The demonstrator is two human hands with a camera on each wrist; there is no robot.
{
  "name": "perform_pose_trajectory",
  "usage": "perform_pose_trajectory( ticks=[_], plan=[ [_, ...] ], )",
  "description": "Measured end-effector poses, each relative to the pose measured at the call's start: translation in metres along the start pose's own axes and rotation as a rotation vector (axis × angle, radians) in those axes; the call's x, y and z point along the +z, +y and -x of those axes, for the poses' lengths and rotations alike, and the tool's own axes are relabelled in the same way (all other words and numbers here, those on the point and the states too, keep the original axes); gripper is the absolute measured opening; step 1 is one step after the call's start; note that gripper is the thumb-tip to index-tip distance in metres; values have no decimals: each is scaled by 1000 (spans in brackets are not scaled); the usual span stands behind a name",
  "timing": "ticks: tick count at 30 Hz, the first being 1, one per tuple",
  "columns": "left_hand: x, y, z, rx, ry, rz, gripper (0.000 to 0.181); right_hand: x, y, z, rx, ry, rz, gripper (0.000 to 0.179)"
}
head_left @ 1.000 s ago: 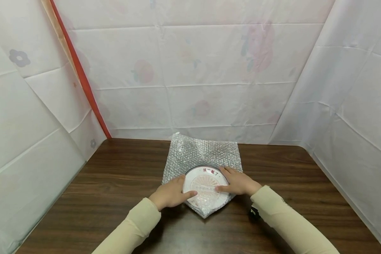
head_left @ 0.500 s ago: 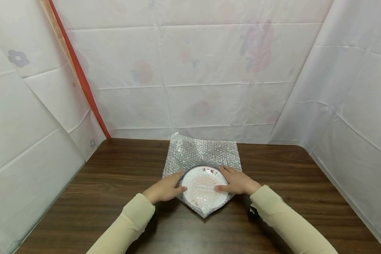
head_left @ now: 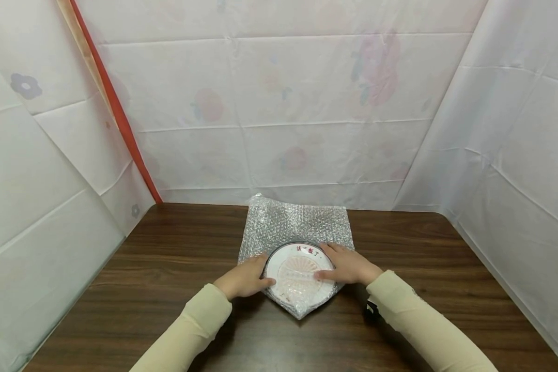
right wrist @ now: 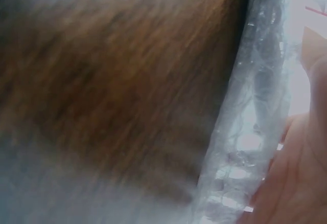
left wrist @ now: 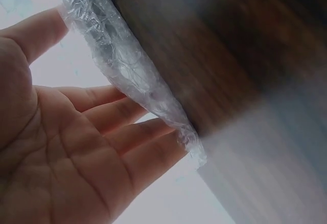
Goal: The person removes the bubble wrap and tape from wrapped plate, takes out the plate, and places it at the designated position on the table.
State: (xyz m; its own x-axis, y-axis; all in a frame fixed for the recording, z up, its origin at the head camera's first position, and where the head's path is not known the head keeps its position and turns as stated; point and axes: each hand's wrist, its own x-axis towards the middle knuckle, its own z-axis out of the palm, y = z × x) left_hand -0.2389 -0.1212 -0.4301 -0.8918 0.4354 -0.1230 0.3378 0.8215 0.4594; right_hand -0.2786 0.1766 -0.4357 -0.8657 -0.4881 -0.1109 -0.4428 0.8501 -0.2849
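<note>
A round white plate (head_left: 302,263) with a dark rim, red lettering and a pale fan pattern lies on a sheet of bubble wrap (head_left: 297,222). Clear wrap covers the plate's near part and comes to a point at the front. At the left rim rests my left hand (head_left: 245,276), its thumb over the plate. In the left wrist view its straight fingers (left wrist: 122,112) touch the wrapped edge. On the opposite side, my right hand (head_left: 346,266) lies with its thumb on the plate and fingers along the rim. Its fingertips are hidden behind the wrap in the right wrist view.
The sheet's flat part stretches back to the far edge of the dark wooden table (head_left: 176,258). White patterned cloth (head_left: 288,103) hangs behind and on both sides. A small black object (head_left: 372,309) shows beside the right cuff.
My left hand has shifted left off the plate's face to its rim, uncovering more of the left edge, then moved slightly back right. My right hand has stayed nearly still.
</note>
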Motion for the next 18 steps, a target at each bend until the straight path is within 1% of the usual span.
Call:
perform_pose_trajectory(
  ticks=[7, 12, 18],
  plan=[
    [2, 3, 2, 14, 13, -41, 78, 2, -4, 4, -72, 78, -19, 89],
    [4, 5, 3, 9, 10, -66, 78, 5, -8, 7, -127, 153, -106, 79],
    [4, 5, 3, 8, 12, -69, 78, 4, -14, 9, -185, 203, -178, 70]
  ],
)
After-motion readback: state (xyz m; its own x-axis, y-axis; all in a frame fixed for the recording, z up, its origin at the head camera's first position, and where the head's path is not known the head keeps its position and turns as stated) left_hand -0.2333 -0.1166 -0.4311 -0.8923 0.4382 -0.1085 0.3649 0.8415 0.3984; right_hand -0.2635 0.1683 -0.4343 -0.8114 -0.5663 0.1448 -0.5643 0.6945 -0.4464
